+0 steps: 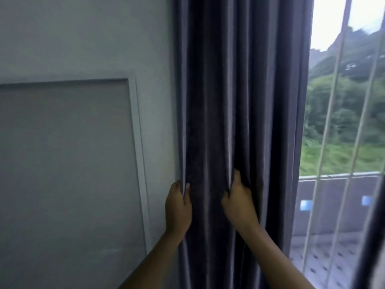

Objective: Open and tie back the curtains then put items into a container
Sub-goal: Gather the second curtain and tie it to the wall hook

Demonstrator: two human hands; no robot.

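A dark gray curtain (239, 101) hangs bunched between wall (83, 49) and window (341, 122). Your left hand (178, 207) and right hand (239, 202) each pinch a fold. It looks soft, limp and fairly heavy; gather it at mid-height.

left grip (178, 207): bare, no sleeve | right grip (239, 202): bare, no sleeve

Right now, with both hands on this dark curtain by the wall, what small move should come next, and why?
Probably draw the right hand leftward toward the left hand, bunching the folds. Both hands already grip pleats of the curtain, which hangs gathered beside the wall with the window uncovered, and no tie-back is in view.
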